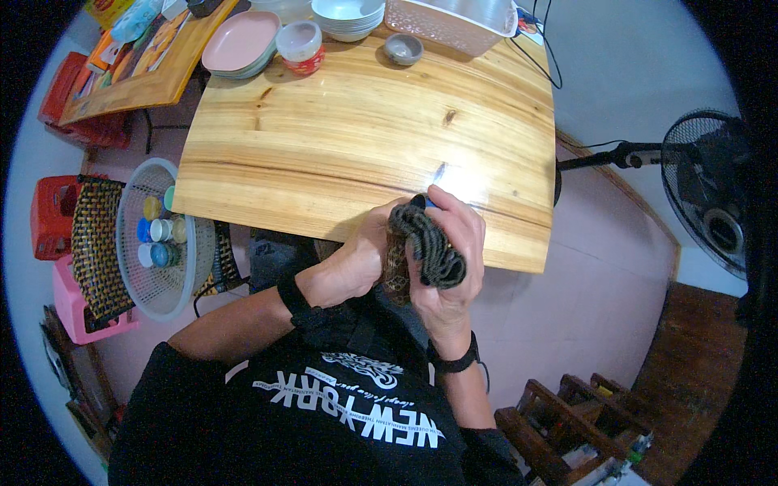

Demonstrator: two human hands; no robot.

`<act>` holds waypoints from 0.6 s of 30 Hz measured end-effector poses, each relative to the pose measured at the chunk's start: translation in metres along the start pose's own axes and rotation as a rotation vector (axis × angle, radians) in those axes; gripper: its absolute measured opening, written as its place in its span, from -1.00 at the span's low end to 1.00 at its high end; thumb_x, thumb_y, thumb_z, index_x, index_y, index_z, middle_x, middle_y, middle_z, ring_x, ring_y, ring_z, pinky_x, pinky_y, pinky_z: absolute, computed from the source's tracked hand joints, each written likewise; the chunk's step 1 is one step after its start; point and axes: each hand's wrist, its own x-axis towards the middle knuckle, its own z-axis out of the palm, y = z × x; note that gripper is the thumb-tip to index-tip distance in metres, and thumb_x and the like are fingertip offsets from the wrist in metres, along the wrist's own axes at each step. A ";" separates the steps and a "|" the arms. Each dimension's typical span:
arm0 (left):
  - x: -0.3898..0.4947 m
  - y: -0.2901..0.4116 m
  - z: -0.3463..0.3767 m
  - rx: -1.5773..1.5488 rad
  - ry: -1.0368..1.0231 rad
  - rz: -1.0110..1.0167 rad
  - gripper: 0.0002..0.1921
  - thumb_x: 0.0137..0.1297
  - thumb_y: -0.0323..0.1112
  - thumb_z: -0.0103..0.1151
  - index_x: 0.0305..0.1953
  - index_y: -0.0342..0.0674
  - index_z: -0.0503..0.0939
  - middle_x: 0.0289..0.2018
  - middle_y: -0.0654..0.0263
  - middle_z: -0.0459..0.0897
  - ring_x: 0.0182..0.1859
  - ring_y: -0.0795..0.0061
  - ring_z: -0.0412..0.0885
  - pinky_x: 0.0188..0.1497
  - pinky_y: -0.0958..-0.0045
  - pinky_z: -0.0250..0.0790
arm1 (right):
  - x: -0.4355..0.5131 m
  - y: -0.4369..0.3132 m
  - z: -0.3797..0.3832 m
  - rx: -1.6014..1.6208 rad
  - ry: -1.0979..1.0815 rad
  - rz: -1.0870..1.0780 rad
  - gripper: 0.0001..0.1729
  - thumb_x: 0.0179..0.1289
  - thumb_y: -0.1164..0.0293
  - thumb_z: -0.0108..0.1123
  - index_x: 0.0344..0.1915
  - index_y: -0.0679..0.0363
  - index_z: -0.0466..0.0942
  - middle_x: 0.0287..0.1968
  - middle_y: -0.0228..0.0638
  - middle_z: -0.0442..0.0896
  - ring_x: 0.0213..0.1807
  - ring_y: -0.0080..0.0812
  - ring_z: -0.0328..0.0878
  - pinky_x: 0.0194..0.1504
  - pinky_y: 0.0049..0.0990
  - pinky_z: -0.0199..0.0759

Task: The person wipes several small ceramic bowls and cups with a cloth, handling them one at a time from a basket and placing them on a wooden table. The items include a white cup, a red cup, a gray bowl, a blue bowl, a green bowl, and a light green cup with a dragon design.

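A dark grey ribbed knit cloth item (428, 243), folded over on itself, is held between both hands just past the near edge of the wooden table (364, 133). My right hand (456, 243) wraps around its outer side, with the index finger stretched up along a small blue patch. My left hand (371, 249) grips the other side, its fingertips partly hidden behind the cloth. A brown patterned part (396, 267) hangs below, between the palms. What the item is exactly, I cannot tell.
Stacked plates (242, 42), lidded containers (301, 48), bowls (349, 18), a small grey bowl (403, 48) and a pink basket (450, 27) line the table's far side. At left stands a white plastic basket (194, 261) with jars; at right, a black fan (705, 188) and wooden shelving (559, 419).
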 end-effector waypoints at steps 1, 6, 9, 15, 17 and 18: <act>-0.002 0.001 0.000 0.072 -0.007 -0.029 -0.77 0.46 -0.31 -0.07 0.04 -0.24 0.42 -0.12 0.31 0.55 -0.12 0.60 0.54 -0.06 0.56 0.48 | 0.001 0.000 -0.001 0.048 0.000 0.042 -0.62 0.01 0.58 0.27 -0.09 0.31 0.51 -0.01 -0.07 0.57 0.04 -0.12 0.49 0.09 -0.26 0.36; 0.000 0.011 0.004 0.263 -0.066 -0.097 -0.69 0.48 -0.28 -0.07 0.14 -0.27 0.39 -0.12 0.36 0.54 -0.05 0.63 0.49 -0.04 0.56 0.43 | 0.009 -0.009 -0.007 0.449 0.137 0.604 -0.74 0.22 0.55 0.22 -0.08 0.38 0.51 -0.20 -0.35 0.60 -0.19 -0.53 0.51 -0.05 -0.53 0.40; -0.002 0.015 0.016 0.203 -0.118 0.085 -0.66 0.49 -0.25 -0.09 0.18 -0.23 0.37 -0.16 0.39 0.56 -0.16 0.68 0.49 -0.16 0.59 0.42 | 0.015 -0.008 -0.014 0.740 0.163 0.740 -0.75 0.29 0.44 0.20 -0.09 0.35 0.52 -0.27 -0.42 0.60 -0.26 -0.63 0.48 -0.18 -0.64 0.39; -0.007 0.024 0.009 0.222 -0.127 -0.211 -0.61 0.50 -0.02 -0.20 0.06 -0.19 0.42 -0.49 0.41 0.49 -0.62 0.68 0.40 -0.64 0.68 0.25 | 0.016 -0.002 -0.014 0.713 0.133 0.753 -0.79 0.33 0.41 0.17 -0.12 0.31 0.53 -0.30 -0.45 0.59 -0.30 -0.67 0.46 -0.24 -0.65 0.37; -0.006 0.020 0.006 0.141 -0.120 -0.170 -0.54 0.50 0.06 -0.29 0.05 -0.21 0.41 -0.45 0.38 0.51 -0.60 0.64 0.44 -0.67 0.65 0.28 | 0.016 -0.001 -0.013 0.705 0.202 0.751 -0.78 0.33 0.40 0.17 -0.12 0.31 0.53 -0.30 -0.45 0.59 -0.31 -0.67 0.46 -0.26 -0.64 0.37; -0.007 0.019 0.005 0.108 -0.135 -0.147 -0.49 0.50 0.09 -0.34 0.08 -0.22 0.39 -0.39 0.35 0.56 -0.56 0.61 0.50 -0.66 0.62 0.32 | 0.017 -0.001 -0.013 0.661 0.234 0.759 -0.79 0.34 0.39 0.17 -0.13 0.31 0.53 -0.30 -0.45 0.59 -0.33 -0.67 0.45 -0.29 -0.64 0.37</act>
